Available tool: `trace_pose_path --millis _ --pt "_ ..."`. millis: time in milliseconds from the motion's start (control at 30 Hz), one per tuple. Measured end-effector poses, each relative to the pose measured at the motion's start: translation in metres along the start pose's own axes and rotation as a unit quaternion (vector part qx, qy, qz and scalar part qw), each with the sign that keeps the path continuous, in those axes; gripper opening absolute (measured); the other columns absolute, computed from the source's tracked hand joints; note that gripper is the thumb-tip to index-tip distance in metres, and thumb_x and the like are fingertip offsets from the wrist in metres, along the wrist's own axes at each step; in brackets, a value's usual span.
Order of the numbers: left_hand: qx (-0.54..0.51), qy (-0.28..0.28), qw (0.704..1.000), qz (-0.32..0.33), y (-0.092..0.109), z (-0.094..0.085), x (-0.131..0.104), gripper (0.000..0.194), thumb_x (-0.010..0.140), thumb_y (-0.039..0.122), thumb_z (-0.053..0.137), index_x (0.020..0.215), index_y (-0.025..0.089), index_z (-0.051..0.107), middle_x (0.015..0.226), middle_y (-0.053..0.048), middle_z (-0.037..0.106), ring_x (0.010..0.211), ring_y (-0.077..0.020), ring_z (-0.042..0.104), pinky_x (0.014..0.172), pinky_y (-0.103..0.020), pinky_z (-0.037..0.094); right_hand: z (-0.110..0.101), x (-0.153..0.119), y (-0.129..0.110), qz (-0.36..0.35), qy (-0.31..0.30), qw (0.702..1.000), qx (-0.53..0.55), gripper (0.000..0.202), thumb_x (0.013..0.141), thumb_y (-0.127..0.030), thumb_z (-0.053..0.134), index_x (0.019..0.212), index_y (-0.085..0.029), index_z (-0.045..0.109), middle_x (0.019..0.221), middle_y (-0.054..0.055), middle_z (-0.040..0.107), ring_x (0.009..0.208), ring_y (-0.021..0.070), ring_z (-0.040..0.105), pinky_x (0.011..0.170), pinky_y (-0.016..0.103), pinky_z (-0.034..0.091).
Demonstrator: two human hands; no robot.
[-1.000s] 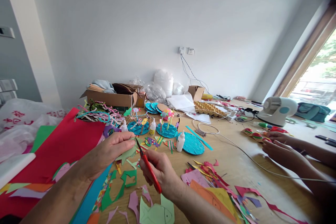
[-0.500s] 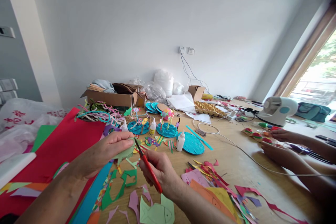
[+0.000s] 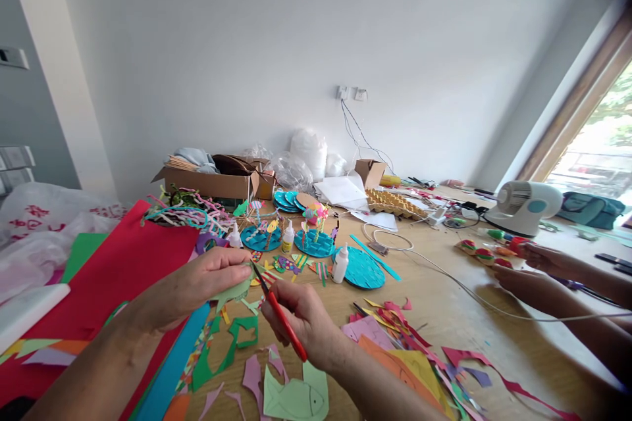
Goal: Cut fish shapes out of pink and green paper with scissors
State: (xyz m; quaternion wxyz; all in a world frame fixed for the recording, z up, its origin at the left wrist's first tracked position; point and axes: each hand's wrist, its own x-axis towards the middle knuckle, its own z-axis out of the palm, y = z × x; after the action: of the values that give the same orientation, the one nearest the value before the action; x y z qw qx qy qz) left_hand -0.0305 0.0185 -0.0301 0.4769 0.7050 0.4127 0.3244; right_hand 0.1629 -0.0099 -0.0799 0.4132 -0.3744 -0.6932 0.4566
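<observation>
My left hand (image 3: 212, 277) pinches a piece of light green paper (image 3: 235, 291) between thumb and fingers. In my right hand (image 3: 303, 321) are red-handled scissors (image 3: 286, 322), their dark blades pointing up and left against the paper's edge. Part of the paper is hidden behind my left fingers. Below the scissors, on the table, lies another light green sheet with a drawn fish (image 3: 299, 398). Green paper offcuts (image 3: 234, 342) and pink scraps (image 3: 253, 378) are strewn to its left. Small decorated paper fish (image 3: 289, 264) lie just beyond my hands.
Blue discs with upright decorations (image 3: 315, 245) and a white glue bottle (image 3: 340, 264) stand ahead. A red sheet (image 3: 123, 276) covers the left side. Colored scraps (image 3: 405, 329) spread on the right. A co-worker's hands (image 3: 533, 270) work near a cable (image 3: 444, 270) and a white fan (image 3: 523, 207).
The scissors and my right hand have barely shifted, and the green paper is tilted slightly differently. At the right, the co-worker's far hand has moved a little, now with a red item.
</observation>
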Motion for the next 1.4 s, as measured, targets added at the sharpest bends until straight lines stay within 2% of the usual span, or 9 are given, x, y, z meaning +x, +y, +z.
trace_pose_path --millis 200,533,833,1067,1200,1400 --pt "0.015 -0.006 1.000 -0.014 -0.005 -0.005 -0.001 0.028 0.076 0.051 0.064 0.075 0.023 0.066 0.078 -0.002 0.064 0.077 -0.0206 0.058 0.062 -0.026 0.049 0.000 0.000 -0.001 0.006 -0.006 1.000 0.001 0.045 0.082 -0.051 0.065 0.058 -0.020 0.043 0.050 -0.006 0.039 0.046 0.0084 0.034 0.042 0.020 0.024" --pt "0.039 -0.024 0.999 -0.025 -0.010 -0.013 -0.003 0.032 0.076 0.054 0.062 0.072 0.023 0.061 0.073 0.000 0.057 0.072 -0.0196 0.054 0.058 -0.026 0.045 -0.001 0.000 0.002 -0.002 -0.020 1.000 -0.005 0.044 0.085 -0.050 0.062 0.059 -0.020 0.043 0.050 -0.006 0.039 0.046 0.0080 0.033 0.042 0.020 0.024" --pt "0.036 -0.107 0.993 -0.022 0.006 -0.013 -0.004 0.033 0.081 0.053 0.056 0.073 0.022 0.060 0.067 0.003 0.047 0.062 -0.0153 0.042 0.057 -0.025 0.036 -0.003 -0.001 0.000 0.002 -0.037 0.998 -0.042 0.045 0.085 -0.051 0.062 0.058 -0.020 0.043 0.052 -0.006 0.036 0.048 0.0084 0.031 0.043 0.021 0.022" --pt "0.055 -0.152 0.987 -0.003 0.010 -0.017 -0.003 0.036 0.082 0.048 0.055 0.061 0.022 0.042 0.062 0.006 0.028 0.057 -0.0121 0.022 0.049 -0.025 0.019 -0.008 -0.001 -0.003 -0.031 -0.059 0.990 -0.125 0.044 0.088 -0.045 0.060 0.058 -0.020 0.040 0.053 -0.006 0.037 0.050 0.0086 0.030 0.046 0.022 0.023" --pt "0.082 -0.165 0.983 0.005 0.008 -0.021 -0.002 0.037 0.084 0.044 0.052 0.059 0.023 0.034 0.061 0.006 0.024 0.055 -0.0125 0.020 0.047 -0.026 0.017 -0.009 -0.001 -0.006 -0.041 -0.067 0.986 -0.148 0.044 0.089 -0.044 0.058 0.059 -0.020 0.038 0.055 -0.006 0.035 0.051 0.0086 0.029 0.047 0.023 0.023" --pt "0.098 -0.196 0.976 0.007 0.003 -0.024 0.000 0.037 0.087 0.044 0.051 0.061 0.023 0.034 0.062 0.007 0.023 0.055 -0.0120 0.019 0.049 -0.028 0.016 -0.010 -0.001 -0.007 -0.060 -0.079 0.982 -0.158 0.044 0.090 -0.045 0.056 0.059 -0.020 0.039 0.054 -0.006 0.035 0.051 0.0084 0.029 0.047 0.022 0.023"
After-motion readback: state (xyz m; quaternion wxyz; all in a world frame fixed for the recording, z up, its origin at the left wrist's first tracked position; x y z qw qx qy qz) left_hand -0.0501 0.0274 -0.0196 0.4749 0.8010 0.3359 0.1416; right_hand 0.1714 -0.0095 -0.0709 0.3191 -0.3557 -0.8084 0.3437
